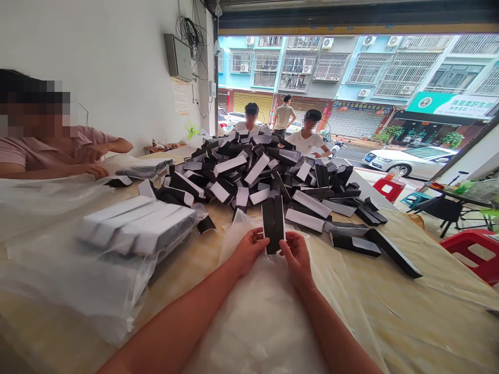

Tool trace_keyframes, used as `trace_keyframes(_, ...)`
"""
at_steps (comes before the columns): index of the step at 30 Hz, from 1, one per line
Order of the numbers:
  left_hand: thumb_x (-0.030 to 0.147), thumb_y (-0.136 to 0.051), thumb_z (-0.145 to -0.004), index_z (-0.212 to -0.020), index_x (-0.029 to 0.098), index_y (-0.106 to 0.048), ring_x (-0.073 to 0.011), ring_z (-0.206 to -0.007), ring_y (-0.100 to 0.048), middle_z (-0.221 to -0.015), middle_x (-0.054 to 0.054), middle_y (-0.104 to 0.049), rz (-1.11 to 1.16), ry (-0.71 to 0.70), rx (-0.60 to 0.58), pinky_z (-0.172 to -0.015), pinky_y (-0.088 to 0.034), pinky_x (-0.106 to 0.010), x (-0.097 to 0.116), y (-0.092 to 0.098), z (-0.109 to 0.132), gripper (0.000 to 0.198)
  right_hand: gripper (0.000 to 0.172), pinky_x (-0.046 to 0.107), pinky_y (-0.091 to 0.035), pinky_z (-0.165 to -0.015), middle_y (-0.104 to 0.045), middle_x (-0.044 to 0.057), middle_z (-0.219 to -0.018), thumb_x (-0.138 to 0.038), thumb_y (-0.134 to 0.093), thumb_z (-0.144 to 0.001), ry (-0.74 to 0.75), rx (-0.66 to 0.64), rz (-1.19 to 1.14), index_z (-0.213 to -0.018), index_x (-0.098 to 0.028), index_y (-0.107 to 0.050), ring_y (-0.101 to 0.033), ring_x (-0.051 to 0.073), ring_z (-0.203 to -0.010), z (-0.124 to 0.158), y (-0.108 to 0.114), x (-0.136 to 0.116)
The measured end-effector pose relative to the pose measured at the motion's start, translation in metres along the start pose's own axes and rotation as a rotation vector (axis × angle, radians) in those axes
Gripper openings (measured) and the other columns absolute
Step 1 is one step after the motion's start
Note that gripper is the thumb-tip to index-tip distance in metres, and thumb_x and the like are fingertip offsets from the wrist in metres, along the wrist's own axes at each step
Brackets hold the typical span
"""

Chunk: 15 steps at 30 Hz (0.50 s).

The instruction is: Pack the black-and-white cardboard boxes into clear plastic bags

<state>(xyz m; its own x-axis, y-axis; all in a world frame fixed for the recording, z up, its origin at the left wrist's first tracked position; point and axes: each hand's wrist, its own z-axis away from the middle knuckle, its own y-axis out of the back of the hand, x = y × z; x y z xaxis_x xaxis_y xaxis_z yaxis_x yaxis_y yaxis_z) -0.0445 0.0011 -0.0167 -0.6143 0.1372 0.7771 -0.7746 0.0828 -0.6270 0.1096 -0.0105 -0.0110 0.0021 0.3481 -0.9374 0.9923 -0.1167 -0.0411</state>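
My left hand and my right hand pinch the lower end of black folded cardboard boxes, thumbs in front and fingers at the sides. Two long black faces stand side by side between them, with pale edges. Under my hands a translucent plastic bag lies flat on the table. Just beyond rises a big heap of black and white cardboard boxes, lying at all angles. To the left, a plastic bag of stacked white boxes rests on more clear sheeting.
A co-worker sits at the left with hands near another bagged bundle. Two people sit behind the heap, and another stands beyond. Loose boxes lie at the right. Red stools stand beside the yellowish table.
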Motion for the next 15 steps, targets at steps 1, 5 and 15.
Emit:
trace_keyframes(1,0.024,-0.088,-0.067,-0.111,0.018,-0.061,-0.0197,-0.09,-0.067,-0.098,-0.006,-0.07,0.003,0.002,-0.001,-0.09,-0.049,-0.038,-0.0001,0.0003,-0.0001,0.052,0.038,0.034,-0.054,-0.066,-0.064,0.005,-0.094,-0.051,-0.07,-0.08,-0.001,-0.001,0.002,-0.103,-0.023,-0.057,-0.062,0.019,-0.078,0.0002,0.0001,-0.0001)
trace_keyframes(5,0.022,-0.086,-0.07,-0.112,0.018,-0.061,-0.0201,-0.091,-0.067,-0.098,-0.005,-0.07,0.016,0.001,-0.02,-0.095,-0.048,-0.042,-0.0006,0.0015,-0.0003,0.049,0.037,0.034,-0.054,-0.066,-0.064,0.005,-0.093,-0.051,-0.07,-0.08,-0.001,-0.008,-0.004,-0.103,-0.024,-0.058,-0.063,0.019,-0.079,0.0009,-0.0001,-0.0015)
trace_keyframes(15,0.022,-0.087,-0.069,-0.111,0.019,-0.062,-0.0201,-0.091,-0.067,-0.098,-0.006,-0.071,0.006,-0.001,-0.004,-0.094,-0.049,-0.04,-0.0019,0.0023,-0.0016,0.049,0.039,0.034,-0.053,-0.065,-0.065,0.006,-0.095,-0.053,-0.069,-0.08,-0.012,-0.017,0.023,-0.104,-0.024,-0.058,-0.063,0.021,-0.081,0.0005,0.0012,-0.0002)
